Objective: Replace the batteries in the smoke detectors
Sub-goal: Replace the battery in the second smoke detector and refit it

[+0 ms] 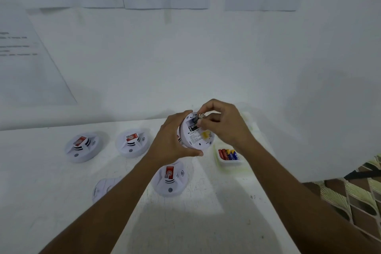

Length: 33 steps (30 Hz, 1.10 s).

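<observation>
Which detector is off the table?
The detector the left hand holds, back showing, where the right hand pinches a battery. The three red-stickered ones lie on the table.

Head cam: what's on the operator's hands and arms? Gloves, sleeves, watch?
Left hand and right hand are bare, no gloves. Both forearms are uncovered to the frame edge; no sleeve shows. No watch, band or strap at either wrist. No ring visible, though some fingers are hidden.
</observation>
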{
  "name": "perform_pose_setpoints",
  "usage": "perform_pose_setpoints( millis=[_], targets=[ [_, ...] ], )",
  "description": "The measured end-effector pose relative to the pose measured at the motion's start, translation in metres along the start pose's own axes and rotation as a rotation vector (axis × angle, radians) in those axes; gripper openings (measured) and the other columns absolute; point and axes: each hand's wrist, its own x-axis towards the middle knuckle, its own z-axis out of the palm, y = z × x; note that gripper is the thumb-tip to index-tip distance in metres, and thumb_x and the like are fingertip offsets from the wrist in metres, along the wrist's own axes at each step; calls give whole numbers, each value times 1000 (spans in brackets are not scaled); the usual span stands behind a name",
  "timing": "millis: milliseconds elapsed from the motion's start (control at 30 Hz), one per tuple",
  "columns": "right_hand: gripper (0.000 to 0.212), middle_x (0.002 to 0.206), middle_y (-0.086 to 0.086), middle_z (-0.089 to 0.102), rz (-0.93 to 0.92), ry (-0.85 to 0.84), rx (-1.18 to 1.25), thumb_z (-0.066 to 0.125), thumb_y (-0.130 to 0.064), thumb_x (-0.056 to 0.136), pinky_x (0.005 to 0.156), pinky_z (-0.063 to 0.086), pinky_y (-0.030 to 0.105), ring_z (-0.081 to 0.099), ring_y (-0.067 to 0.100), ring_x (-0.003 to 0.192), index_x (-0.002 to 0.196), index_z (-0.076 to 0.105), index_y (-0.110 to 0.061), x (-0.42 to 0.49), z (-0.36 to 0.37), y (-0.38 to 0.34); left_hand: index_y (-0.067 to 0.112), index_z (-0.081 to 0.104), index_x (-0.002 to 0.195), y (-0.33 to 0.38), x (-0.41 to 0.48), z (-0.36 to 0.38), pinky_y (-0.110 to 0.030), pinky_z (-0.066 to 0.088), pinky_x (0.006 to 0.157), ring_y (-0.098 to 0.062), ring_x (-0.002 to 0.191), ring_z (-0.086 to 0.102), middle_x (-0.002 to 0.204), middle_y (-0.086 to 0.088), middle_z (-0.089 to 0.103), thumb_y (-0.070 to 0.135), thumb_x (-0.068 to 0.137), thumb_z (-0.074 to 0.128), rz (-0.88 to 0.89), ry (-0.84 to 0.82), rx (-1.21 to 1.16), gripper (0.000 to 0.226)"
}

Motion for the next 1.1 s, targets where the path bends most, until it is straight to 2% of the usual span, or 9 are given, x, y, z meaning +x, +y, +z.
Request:
perform_pose_setpoints(
  millis=[200,300,433,500,600,700,933,1000,1100],
  targets=[
    [9,89,-5,75,-78,81,-43,75,-6,82,77,60,33,73,13,76,88,74,-13,-23,21,-1,31,47,132,4,-7,5,-40,48,99,-13,116,56,125,16,58,76,46,81,-15,-23,42,103],
    [14,87,-9,72,-94,121,-96,81,-13,78,73,58,31,70,9,73,87,72,-19,-28,22,-2,31,47,133,15,-19,1,-38,47,100,-10,118,54,127,17,57,66,47,87,23,21,24,100],
    [51,107,-11,58,34,168,-220,88,-36,67,71,50,22,55,3,86,110,62,-31,-35,15,1,38,41,133,29,-38,-3,-32,41,105,-6,121,47,129,23,48,53,50,88,66,77,9,96],
    [62,112,-12,59,160,106,-102,90,-40,63,71,54,25,58,3,94,117,60,-30,-39,15,1,49,37,131,31,-46,-5,-24,39,104,-1,121,46,128,35,43,54,51,88,82,86,0,94],
    [49,102,-1,70,218,43,51,93,-34,61,64,59,31,71,17,87,102,67,-22,-42,24,3,51,37,129,30,-59,-9,-3,30,98,12,117,42,124,42,41,54,51,88,90,99,-13,93],
    [44,94,3,70,179,59,34,94,-31,59,66,59,39,72,22,84,90,66,-16,-43,40,2,45,39,126,28,-72,-22,0,30,95,15,113,43,121,36,43,47,51,90,71,89,-18,91],
    [30,90,1,72,137,33,74,87,-25,72,67,58,30,69,16,84,90,66,-14,-41,103,-7,28,49,133,1,-103,-77,-27,41,102,-6,121,47,128,15,54,45,49,93,64,29,-14,96],
    [20,92,0,74,134,27,86,82,-23,78,71,59,34,69,16,86,92,68,-18,-39,125,-8,29,46,135,-17,-114,-98,-35,42,103,-11,125,45,131,15,52,47,49,93,58,11,11,100],
    [15,93,-5,71,84,52,-69,75,-21,85,73,53,24,65,5,81,96,65,-21,-40,157,-7,29,46,136,-45,-136,-130,-33,41,104,-13,125,47,132,15,52,44,49,93,29,12,5,101]
  ],
)
